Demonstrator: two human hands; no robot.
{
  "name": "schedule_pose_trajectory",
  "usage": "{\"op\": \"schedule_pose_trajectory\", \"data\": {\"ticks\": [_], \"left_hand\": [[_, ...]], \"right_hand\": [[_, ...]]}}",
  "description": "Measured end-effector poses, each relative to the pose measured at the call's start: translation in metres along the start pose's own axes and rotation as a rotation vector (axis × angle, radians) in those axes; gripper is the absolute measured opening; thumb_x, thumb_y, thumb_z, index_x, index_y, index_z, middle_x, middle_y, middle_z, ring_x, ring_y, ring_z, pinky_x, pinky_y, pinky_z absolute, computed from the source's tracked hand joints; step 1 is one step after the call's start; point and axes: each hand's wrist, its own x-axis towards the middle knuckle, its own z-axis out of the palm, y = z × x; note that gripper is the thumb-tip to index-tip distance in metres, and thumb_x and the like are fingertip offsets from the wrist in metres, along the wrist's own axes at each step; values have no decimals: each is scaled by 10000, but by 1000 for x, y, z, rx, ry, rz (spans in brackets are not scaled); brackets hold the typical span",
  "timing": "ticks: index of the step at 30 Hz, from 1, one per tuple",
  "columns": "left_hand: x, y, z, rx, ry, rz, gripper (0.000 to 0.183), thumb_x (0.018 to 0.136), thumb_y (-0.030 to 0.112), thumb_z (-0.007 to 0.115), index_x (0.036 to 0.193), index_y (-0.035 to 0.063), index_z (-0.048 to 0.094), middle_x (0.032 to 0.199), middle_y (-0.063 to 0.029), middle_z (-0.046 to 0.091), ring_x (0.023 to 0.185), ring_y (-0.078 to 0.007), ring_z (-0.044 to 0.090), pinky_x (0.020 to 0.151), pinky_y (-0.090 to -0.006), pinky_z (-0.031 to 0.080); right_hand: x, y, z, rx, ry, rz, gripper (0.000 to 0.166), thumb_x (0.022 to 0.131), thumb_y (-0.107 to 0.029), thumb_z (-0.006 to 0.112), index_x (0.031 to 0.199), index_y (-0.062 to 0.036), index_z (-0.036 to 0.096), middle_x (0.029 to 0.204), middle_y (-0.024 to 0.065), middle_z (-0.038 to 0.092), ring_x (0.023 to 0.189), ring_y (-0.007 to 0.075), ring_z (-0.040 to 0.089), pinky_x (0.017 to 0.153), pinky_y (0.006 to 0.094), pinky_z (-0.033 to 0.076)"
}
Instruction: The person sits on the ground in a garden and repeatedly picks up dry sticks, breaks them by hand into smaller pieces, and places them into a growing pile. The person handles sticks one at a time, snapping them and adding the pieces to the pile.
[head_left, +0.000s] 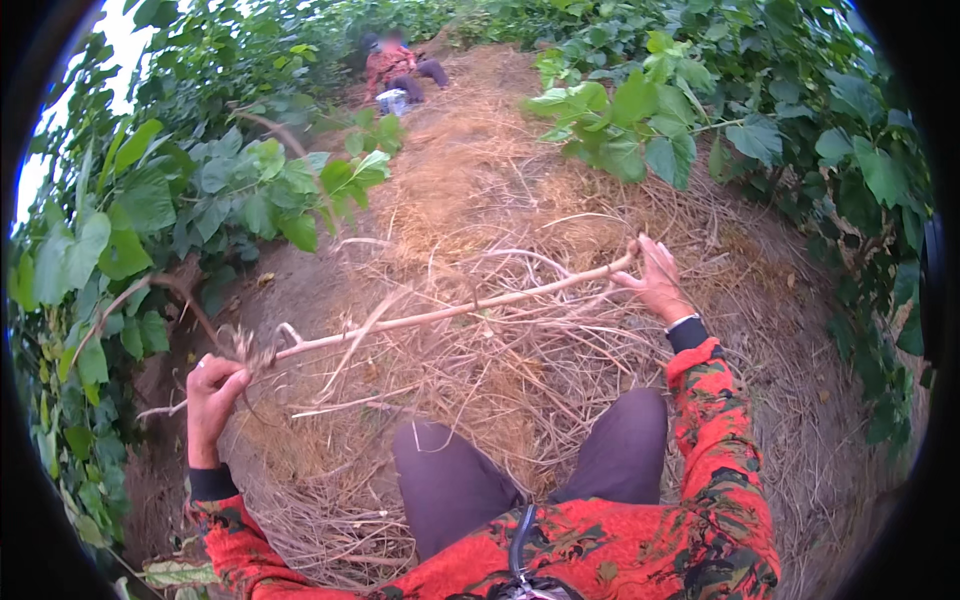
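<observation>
A long, peeled-looking dry branch (450, 311) stretches across in front of me, above a heap of dry twigs (547, 337). At its left end my left hand (214, 390) is closed around it, beside a blurred, frayed clump of bark or stems (251, 351). My right hand (655, 277) grips the other end, thumb stretched along it. A thin twig curls up from near the left hand towards the leaves. My bent knees (454, 469) are just behind the twig heap.
Leafy green vines (150, 195) line the left side, and more foliage (645, 112) overhangs the right. Straw-covered ground (472, 165) runs away between them. Farther up, a person (390, 67) sits beside a pale bucket-like container (393, 102). More dry twigs (337, 525) lie at my lower left.
</observation>
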Motion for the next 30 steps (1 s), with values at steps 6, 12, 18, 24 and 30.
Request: {"op": "schedule_pose_trajectory", "data": {"ticks": [6, 12, 18, 24, 30], "left_hand": [[19, 3, 9, 353, -59, 91, 245, 810, 275, 654, 701, 56, 630, 607, -86, 532, 654, -255, 513, 650, -368, 408], [30, 12, 34, 407, -116, 227, 255, 871, 296, 592, 790, 56, 625, 688, -123, 570, 706, -321, 564, 697, -395, 445], [32, 3, 49, 425, -130, 243, 282, 889, 301, 565, 771, 44, 566, 699, -140, 542, 709, -352, 548, 641, -432, 423], [32, -8, 45, 382, -139, 205, 312, 876, 300, 583, 728, 31, 528, 676, -158, 510, 691, -360, 531, 610, -435, 404], [18, -5, 75, 124, 21, -67, 311, 917, 276, 565, 733, 30, 512, 603, -116, 423, 559, -205, 448, 546, -344, 376]], "right_hand": [[-38, 14, -22, 230, -140, -63, 473, 716, -221, 730, 1100, -18, 542, 1020, 137, 536, 951, 283, 540, 846, 369, 448], [-67, 35, -27, 467, -92, 60, 517, 691, -154, 733, 1153, -45, 529, 969, 97, 521, 898, 226, 528, 814, 349, 448], [-67, 10, -68, 300, -146, -91, 321, 682, -164, 740, 852, -44, 495, 720, 69, 488, 698, 176, 504, 651, 317, 438], [-82, -9, -92, 264, -354, -55, 334, 700, -233, 734, 674, -32, 469, 564, 88, 470, 531, 164, 441, 502, 330, 386], [-83, -28, -82, 533, -235, 133, 270, 766, -197, 705, 688, -34, 505, 585, -16, 423, 581, 79, 378, 508, 271, 329]]}}
